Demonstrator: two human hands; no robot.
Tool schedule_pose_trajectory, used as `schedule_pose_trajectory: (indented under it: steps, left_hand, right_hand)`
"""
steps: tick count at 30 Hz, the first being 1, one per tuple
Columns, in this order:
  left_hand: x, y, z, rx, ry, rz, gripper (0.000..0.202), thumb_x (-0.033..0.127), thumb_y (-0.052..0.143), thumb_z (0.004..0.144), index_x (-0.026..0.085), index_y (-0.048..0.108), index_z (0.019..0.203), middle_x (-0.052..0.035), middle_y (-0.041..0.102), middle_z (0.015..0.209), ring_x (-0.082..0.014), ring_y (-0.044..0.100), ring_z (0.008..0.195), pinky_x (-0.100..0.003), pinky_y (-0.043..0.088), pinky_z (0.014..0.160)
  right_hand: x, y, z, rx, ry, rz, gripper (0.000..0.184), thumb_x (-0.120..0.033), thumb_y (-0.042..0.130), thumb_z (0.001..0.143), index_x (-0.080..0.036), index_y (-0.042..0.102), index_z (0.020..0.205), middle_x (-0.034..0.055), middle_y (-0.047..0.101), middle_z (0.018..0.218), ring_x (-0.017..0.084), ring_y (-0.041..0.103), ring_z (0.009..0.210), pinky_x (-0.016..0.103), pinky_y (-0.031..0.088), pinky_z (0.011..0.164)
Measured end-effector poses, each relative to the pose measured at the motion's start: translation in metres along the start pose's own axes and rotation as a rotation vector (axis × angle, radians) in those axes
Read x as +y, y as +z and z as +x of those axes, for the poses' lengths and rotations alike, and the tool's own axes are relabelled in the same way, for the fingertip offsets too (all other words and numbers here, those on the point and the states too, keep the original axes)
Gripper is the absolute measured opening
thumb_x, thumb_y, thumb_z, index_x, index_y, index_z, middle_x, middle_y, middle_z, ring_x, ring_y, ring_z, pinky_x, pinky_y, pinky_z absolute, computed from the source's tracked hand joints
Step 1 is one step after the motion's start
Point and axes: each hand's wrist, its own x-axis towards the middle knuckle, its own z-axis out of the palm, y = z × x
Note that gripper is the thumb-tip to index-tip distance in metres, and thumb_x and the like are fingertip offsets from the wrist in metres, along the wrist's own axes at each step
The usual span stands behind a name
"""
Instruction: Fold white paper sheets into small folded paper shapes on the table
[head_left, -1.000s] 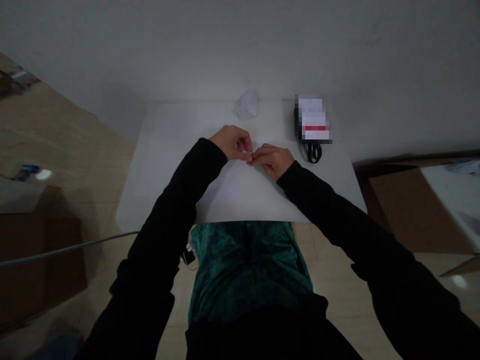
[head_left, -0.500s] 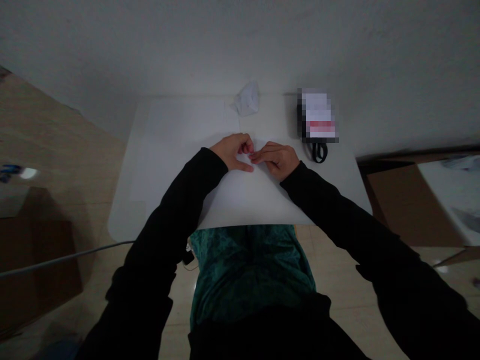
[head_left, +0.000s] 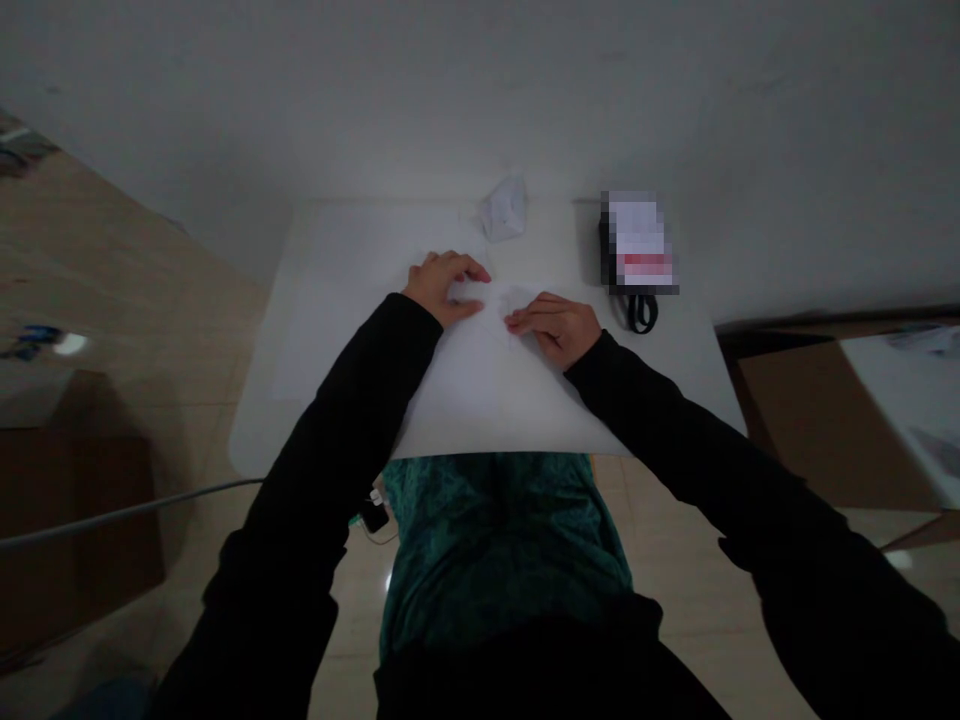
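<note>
My left hand (head_left: 448,288) is just above the white table (head_left: 555,420), thumb and fingers apart with a gap between them, and nothing in its grip. To its right, my right hand (head_left: 556,326) has its fingertips pinched together on a piece of white paper (head_left: 495,318). The paper's outline is hard to make out against the white tabletop. Beyond the hands, near the wall, stands a folded white paper shape (head_left: 505,210) with pointed corners.
A large white sheet (head_left: 330,300) lies on the table's left part. At the back right is a blurred-out box-like item (head_left: 640,240) with a black strap loop (head_left: 643,313). Cardboard boxes (head_left: 832,420) flank the table, and a grey cable (head_left: 135,510) runs in from the left.
My left hand has moved left and away from my right hand, and its fingers have opened off the paper. My right hand stays pinched in nearly the same place. The view has shifted slightly.
</note>
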Motion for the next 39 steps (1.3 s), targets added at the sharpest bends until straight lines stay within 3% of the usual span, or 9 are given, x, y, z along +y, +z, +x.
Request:
schedule_pose_trajectory:
  steps: [4, 8, 11, 14, 18, 21, 25, 31, 39]
  left_hand:
    - [0.025, 0.006, -0.015, 0.021, -0.068, 0.048, 0.078, 0.054, 0.082, 0.059, 0.025, 0.055, 0.127, -0.0130, 0.054, 0.129, -0.0360, 0.046, 0.117, -0.047, 0.033, 0.096]
    - [0.036, 0.012, -0.020, 0.042, -0.071, 0.072, 0.091, 0.060, 0.082, 0.057, 0.027, 0.049, 0.135, -0.0152, 0.047, 0.136, -0.0408, 0.041, 0.121, -0.049, 0.031, 0.098]
    - [0.031, 0.012, -0.014, 0.030, -0.101, 0.054, 0.089, 0.060, 0.080, 0.060, 0.027, 0.049, 0.137, -0.0140, 0.050, 0.132, -0.0390, 0.043, 0.119, -0.049, 0.033, 0.097]
    - [0.018, 0.011, -0.004, 0.011, -0.096, 0.007, 0.083, 0.054, 0.078, 0.065, 0.026, 0.047, 0.137, -0.0106, 0.055, 0.125, -0.0309, 0.049, 0.111, -0.046, 0.036, 0.096]
    - [0.003, 0.011, 0.002, 0.050, -0.098, -0.029, 0.074, 0.048, 0.078, 0.066, 0.024, 0.053, 0.131, -0.0074, 0.060, 0.115, -0.0242, 0.053, 0.098, -0.044, 0.037, 0.095]
    - [-0.001, 0.011, 0.001, 0.056, -0.139, -0.010, 0.064, 0.049, 0.077, 0.068, 0.026, 0.058, 0.125, -0.0073, 0.062, 0.113, -0.0274, 0.051, 0.102, -0.045, 0.038, 0.091]
    - [-0.005, 0.006, 0.000, 0.031, -0.135, -0.036, 0.056, 0.046, 0.076, 0.070, 0.028, 0.062, 0.121, -0.0073, 0.062, 0.114, -0.0291, 0.051, 0.106, -0.047, 0.038, 0.090]
    - [0.000, 0.002, 0.000, 0.038, -0.162, -0.033, 0.047, 0.045, 0.075, 0.071, 0.028, 0.067, 0.114, -0.0082, 0.061, 0.115, -0.0304, 0.052, 0.111, -0.049, 0.038, 0.094]
    - [0.009, 0.006, -0.001, 0.054, -0.089, -0.017, 0.053, 0.047, 0.078, 0.068, 0.023, 0.065, 0.113, -0.0094, 0.062, 0.119, -0.0311, 0.052, 0.114, -0.047, 0.035, 0.098]
  right_hand:
    - [-0.001, 0.001, 0.000, 0.032, -0.002, -0.011, 0.036, -0.006, 0.042, 0.079, -0.023, 0.073, 0.087, 0.0004, 0.076, 0.101, 0.017, 0.068, 0.093, 0.035, 0.055, 0.081]
    - [-0.005, 0.004, 0.001, 0.058, 0.033, 0.001, 0.036, -0.004, 0.044, 0.075, -0.022, 0.073, 0.085, 0.0009, 0.076, 0.100, 0.017, 0.068, 0.092, 0.034, 0.055, 0.080]
    - [-0.010, 0.004, 0.006, 0.074, 0.079, -0.024, 0.031, -0.007, 0.046, 0.074, -0.022, 0.072, 0.080, 0.0019, 0.076, 0.094, 0.019, 0.066, 0.087, 0.035, 0.053, 0.080]
    - [-0.010, 0.005, 0.015, 0.064, 0.149, -0.030, 0.026, -0.008, 0.047, 0.075, -0.021, 0.070, 0.076, 0.0034, 0.073, 0.086, 0.020, 0.063, 0.082, 0.037, 0.052, 0.078]
    - [-0.001, 0.008, 0.022, 0.138, 0.227, -0.079, 0.022, -0.016, 0.055, 0.076, -0.021, 0.069, 0.093, 0.0062, 0.068, 0.095, 0.025, 0.060, 0.095, 0.042, 0.051, 0.084]
    - [0.009, 0.012, 0.021, 0.214, 0.256, -0.185, 0.042, -0.031, 0.065, 0.077, -0.022, 0.061, 0.118, 0.0102, 0.062, 0.118, 0.031, 0.053, 0.112, 0.049, 0.047, 0.091]
    - [0.021, 0.011, 0.017, 0.211, 0.353, -0.251, 0.069, -0.056, 0.070, 0.075, -0.021, 0.051, 0.132, 0.0151, 0.057, 0.125, 0.036, 0.049, 0.113, 0.054, 0.044, 0.089]
    - [0.026, 0.006, 0.017, 0.121, 0.415, -0.222, 0.067, -0.069, 0.068, 0.072, -0.021, 0.062, 0.119, 0.0160, 0.054, 0.120, 0.038, 0.047, 0.111, 0.055, 0.041, 0.087]
    - [0.026, 0.008, 0.014, 0.199, 0.357, -0.211, 0.054, -0.064, 0.067, 0.075, -0.022, 0.064, 0.109, 0.0129, 0.056, 0.113, 0.034, 0.049, 0.108, 0.049, 0.040, 0.086]
